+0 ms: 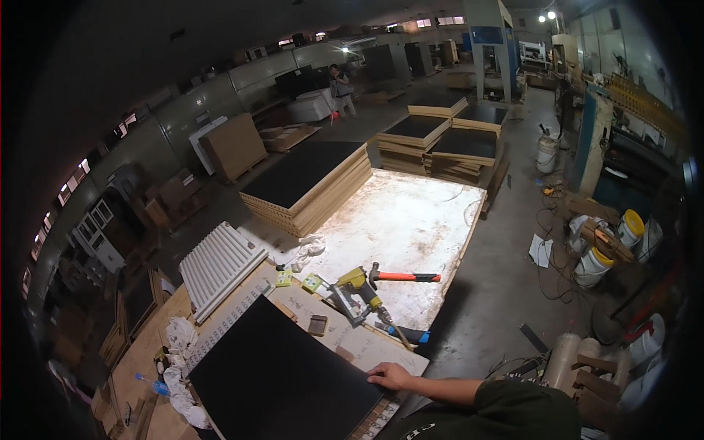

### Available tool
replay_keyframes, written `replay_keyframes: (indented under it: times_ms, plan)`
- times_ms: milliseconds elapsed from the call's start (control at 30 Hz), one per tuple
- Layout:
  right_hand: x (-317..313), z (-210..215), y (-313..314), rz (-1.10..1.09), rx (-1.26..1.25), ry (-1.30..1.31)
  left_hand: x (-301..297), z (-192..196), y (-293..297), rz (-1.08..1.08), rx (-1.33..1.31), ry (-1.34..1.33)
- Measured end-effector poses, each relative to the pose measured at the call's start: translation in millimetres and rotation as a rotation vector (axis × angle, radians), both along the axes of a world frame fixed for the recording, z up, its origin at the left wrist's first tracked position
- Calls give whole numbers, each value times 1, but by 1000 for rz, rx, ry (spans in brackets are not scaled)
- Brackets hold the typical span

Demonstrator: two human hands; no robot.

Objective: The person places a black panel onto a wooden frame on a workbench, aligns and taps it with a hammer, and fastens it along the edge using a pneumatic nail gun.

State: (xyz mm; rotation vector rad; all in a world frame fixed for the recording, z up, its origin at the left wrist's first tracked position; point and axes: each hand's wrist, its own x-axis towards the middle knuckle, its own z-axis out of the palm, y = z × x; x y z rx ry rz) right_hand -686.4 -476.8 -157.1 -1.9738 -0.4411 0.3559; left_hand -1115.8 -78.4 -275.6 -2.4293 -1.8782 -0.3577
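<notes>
My right hand (390, 376) comes in from the lower right, its fingers curled over the right edge of a large black panel (275, 367). The panel lies on a pale workboard (297, 297). My left hand is not in view. Beyond the panel lies a yellow-green pneumatic nail gun (358, 284). A hammer (407, 277) with an orange and black handle is beside it. Close to the gun's hose end sits a blue-handled tool (414, 335), partly covered. Small yellow-green boxes (312, 282) and a little brown block (317, 325) rest nearby.
A white, stained table (418, 213) extends beyond the tools. Stacked black-topped boards (308, 176) stand at its far left, with more stacks (462, 143) behind. Slatted white strips (220, 268) lie at left. Buckets (592, 268) and cables are on the floor at right. A person (341, 89) stands far off.
</notes>
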Motion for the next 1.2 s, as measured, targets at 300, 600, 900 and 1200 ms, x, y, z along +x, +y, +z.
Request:
replay_keyframes:
  times_ms: [300,600,900,1200]
  plan:
    - [11,-19,-19,89,-101,-54,10,13,20,-46,53,71]
    - [9,5,-21,78,32,36,61,92,-17,178,134,-306]
    - [-8,9,-30,20,46,9,83,133,-35,316,-70,111]
    - [46,28,-32,41,85,164,284,222,-102,-584,464,-344]
